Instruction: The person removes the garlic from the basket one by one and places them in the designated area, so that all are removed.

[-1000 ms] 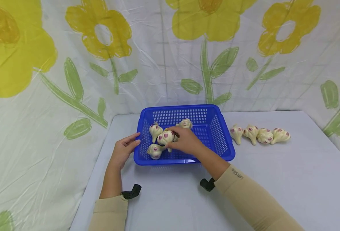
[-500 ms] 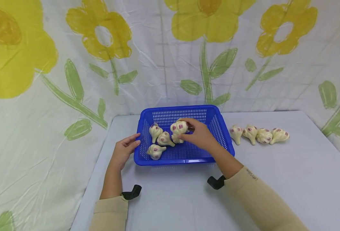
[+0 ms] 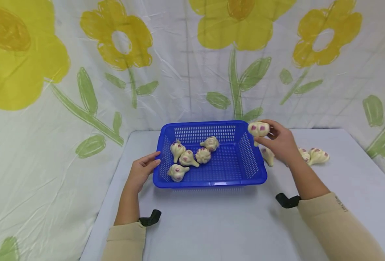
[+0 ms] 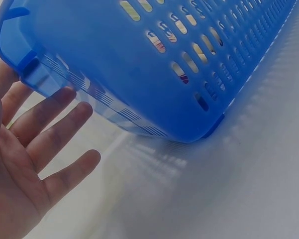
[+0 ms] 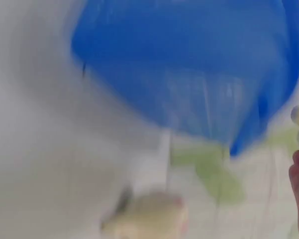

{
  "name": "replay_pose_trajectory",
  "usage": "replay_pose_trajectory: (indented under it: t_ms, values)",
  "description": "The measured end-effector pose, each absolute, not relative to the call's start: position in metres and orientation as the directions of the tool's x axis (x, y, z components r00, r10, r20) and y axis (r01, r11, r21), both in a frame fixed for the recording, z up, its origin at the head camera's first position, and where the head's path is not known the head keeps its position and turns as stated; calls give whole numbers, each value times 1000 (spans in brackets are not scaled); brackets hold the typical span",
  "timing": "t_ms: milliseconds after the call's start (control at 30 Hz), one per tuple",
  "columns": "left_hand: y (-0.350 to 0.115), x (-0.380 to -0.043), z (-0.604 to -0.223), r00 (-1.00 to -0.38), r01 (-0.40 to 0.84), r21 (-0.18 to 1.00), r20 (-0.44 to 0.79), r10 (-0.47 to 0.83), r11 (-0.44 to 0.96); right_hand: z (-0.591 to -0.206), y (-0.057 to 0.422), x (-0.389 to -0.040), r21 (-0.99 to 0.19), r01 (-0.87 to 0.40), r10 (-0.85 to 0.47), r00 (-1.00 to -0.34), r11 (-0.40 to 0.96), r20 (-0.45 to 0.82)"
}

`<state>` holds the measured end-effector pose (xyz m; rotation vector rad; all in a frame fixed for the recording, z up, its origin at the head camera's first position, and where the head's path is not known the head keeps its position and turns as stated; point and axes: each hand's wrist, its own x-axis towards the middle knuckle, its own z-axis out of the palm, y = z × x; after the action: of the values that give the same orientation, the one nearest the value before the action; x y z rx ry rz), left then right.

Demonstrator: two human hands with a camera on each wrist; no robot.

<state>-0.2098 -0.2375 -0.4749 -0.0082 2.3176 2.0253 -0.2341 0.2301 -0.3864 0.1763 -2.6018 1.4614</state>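
In the head view my right hand (image 3: pixel 278 143) pinches a garlic bulb (image 3: pixel 258 129) between thumb and fingers. The bulb is held up over the right rim of a blue plastic basket (image 3: pixel 212 183). My left hand (image 3: pixel 141 172) touches the basket's left rim with its fingertips; in the left wrist view its fingers (image 4: pixel 59 137) are spread and fairly straight beside the basket wall. Inside the basket, toward the left, lie several garlic bulbs (image 3: pixel 203 155). The right wrist view is blurred, with only the edge of the hand and bulb showing.
A row of garlic bulbs (image 3: pixel 318 156) lies on the white table (image 3: pixel 212 224) to the right of the basket, partly hidden by my right hand. Behind the table hangs a white cloth (image 3: pixel 166 90) painted with yellow flowers.
My right hand has lifted a garlic bulb from the basket's left part and carried it rightward to above the right rim. The left hand has stayed at the left rim.
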Motion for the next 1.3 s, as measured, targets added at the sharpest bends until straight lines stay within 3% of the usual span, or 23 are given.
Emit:
replay_pose_trajectory:
  t_ms: [433, 800, 1000, 1300]
  values:
    - [-240, -206, -479, -998, -58, 986, -62, 19, 155, -404, 345, -230, -828, 66, 202, -978, 556, 59]
    - [-237, -208, -476, -997, -70, 987, -74, 21, 145, -414, 426, -216, -884, 249, 445, -894, 395, -53]
    - [-236, -209, -472, -997, -68, 986, -73, 34, 152, -432, 462, -205, -870, 348, 489, -860, 351, -146]
    - [-236, -209, -472, -996, -78, 985, -84, 29, 151, -467, 483, -195, -768, 475, 486, -838, 429, -247]
